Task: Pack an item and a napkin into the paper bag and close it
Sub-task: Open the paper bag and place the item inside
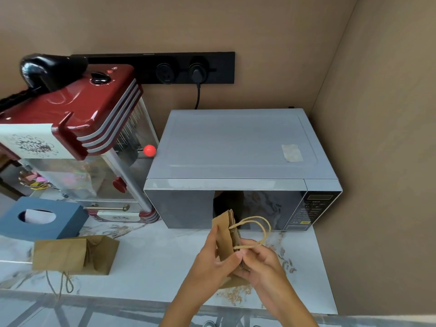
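Observation:
A small flat brown paper bag [227,234] with twine handles stands on edge above the marble counter, in front of the microwave door. My left hand [208,258] grips its left face. My right hand [260,263] pinches its right edge near the lower handle. A blue tissue box [43,217] with a white napkin showing in its opening sits at the left. A second brown paper bag [75,254] lies flat on the counter at the left, its twine handles hanging over the front edge.
A grey microwave [236,147] fills the back right corner, plugged into a black wall socket strip [165,68]. A red popcorn machine [77,128] stands to its left. Beige walls close in the back and right. The marble counter [153,263] lies between the two bags.

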{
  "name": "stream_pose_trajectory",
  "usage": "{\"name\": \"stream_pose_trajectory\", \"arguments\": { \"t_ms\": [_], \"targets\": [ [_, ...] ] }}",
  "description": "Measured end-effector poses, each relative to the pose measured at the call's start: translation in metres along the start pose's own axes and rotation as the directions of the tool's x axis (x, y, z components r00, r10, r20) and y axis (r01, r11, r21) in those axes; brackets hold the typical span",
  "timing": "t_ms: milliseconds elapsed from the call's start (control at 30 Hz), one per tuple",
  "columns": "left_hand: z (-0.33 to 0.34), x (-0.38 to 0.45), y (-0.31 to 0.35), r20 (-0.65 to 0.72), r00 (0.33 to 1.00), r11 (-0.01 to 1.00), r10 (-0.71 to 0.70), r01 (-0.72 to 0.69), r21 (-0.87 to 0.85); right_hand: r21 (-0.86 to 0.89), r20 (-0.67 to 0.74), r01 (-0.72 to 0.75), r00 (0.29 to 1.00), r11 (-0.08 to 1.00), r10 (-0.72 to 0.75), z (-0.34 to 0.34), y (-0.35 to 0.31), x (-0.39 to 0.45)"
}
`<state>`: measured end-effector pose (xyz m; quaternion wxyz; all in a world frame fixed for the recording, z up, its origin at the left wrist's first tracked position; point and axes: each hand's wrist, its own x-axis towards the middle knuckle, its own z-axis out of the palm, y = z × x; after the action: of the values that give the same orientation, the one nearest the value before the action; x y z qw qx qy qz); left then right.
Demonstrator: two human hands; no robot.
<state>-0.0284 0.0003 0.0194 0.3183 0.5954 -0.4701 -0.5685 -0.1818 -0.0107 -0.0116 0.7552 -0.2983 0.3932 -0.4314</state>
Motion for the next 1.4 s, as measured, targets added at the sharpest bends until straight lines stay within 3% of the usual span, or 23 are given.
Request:
{"name": "stream_pose_trajectory", "arguments": {
  "t_ms": [100, 167, 267, 467, 533, 600, 667, 767, 833, 967, 1067, 1100, 1200, 1300, 1400],
  "targets": [
    [-0.007, -0.001, 0.002, 0.055, 0.998, 0.997, -0.035, 0.038, -0.062, -0.024, 0.009, 0.000, 1.000, 1.000, 0.000, 0.000, 0.001, 0.001],
    [-0.011, 0.001, 0.001, -0.015, 0.995, 0.992, -0.099, 0.098, -0.074, -0.055, -0.033, 0.001, 0.999, 0.998, -0.002, 0.002, 0.001, 0.003],
    [-0.014, 0.006, 0.003, -0.188, 0.977, 0.985, -0.096, 0.120, 0.124, -0.245, -0.165, 0.048, 0.982, 0.968, -0.090, 0.009, 0.000, 0.003],
    [-0.044, 0.010, 0.016, -0.229, 0.949, 0.911, -0.218, 0.282, 0.302, -0.577, -0.160, 0.095, 0.961, 0.811, -0.226, 0.004, -0.022, -0.007],
    [-0.049, 0.013, 0.023, -0.233, 0.951, 0.863, -0.201, 0.285, 0.418, -0.769, -0.125, 0.066, 0.960, 0.636, -0.251, 0.006, -0.030, -0.015],
    [-0.051, 0.017, 0.030, -0.263, 0.952, 0.798, -0.155, 0.278, 0.534, -0.956, -0.048, 0.028, 0.967, 0.291, -0.250, 0.012, -0.036, -0.021],
    [-0.051, 0.022, 0.038, -0.290, 0.952, 0.752, -0.097, 0.261, 0.605, -0.998, 0.057, 0.052, 0.976, -0.026, -0.210, 0.014, -0.043, -0.025],
    [-0.047, 0.028, 0.042, -0.352, 0.936, 0.727, 0.017, 0.230, 0.646, -0.970, 0.135, 0.105, 0.982, -0.217, -0.128, 0.014, -0.057, -0.027],
    [-0.042, 0.031, 0.038, -0.389, 0.915, 0.746, 0.105, 0.186, 0.639, -0.963, 0.153, 0.128, 0.984, -0.238, -0.091, 0.013, -0.065, -0.027],
    [-0.034, 0.028, 0.028, -0.374, 0.903, 0.898, 0.213, -0.031, 0.438, -0.970, 0.147, 0.160, 0.986, -0.182, 0.084, 0.011, -0.077, -0.022],
    [-0.038, 0.024, 0.026, -0.324, 0.900, 0.904, 0.293, -0.151, 0.399, -0.998, 0.052, 0.058, 0.981, -0.025, 0.185, 0.005, -0.084, -0.019],
    [-0.039, 0.023, 0.026, -0.295, 0.909, 0.889, 0.294, -0.147, 0.434, -0.997, 0.071, 0.068, 0.982, 0.019, 0.176, 0.004, -0.085, -0.019],
    [-0.035, 0.020, 0.026, -0.235, 0.945, 0.828, 0.227, -0.061, 0.557, -0.993, 0.117, 0.117, 0.993, -0.023, 0.030, 0.010, -0.085, -0.017],
    [-0.025, 0.014, 0.034, -0.307, 0.944, 0.770, 0.118, 0.108, 0.628, -1.000, 0.008, 0.007, 0.996, -0.007, -0.094, 0.021, -0.081, -0.013],
    [-0.021, 0.006, 0.039, -0.356, 0.929, 0.717, 0.104, 0.178, 0.674, -0.995, -0.058, -0.071, 0.985, -0.070, -0.165, 0.027, -0.074, -0.011]
  ]
}}
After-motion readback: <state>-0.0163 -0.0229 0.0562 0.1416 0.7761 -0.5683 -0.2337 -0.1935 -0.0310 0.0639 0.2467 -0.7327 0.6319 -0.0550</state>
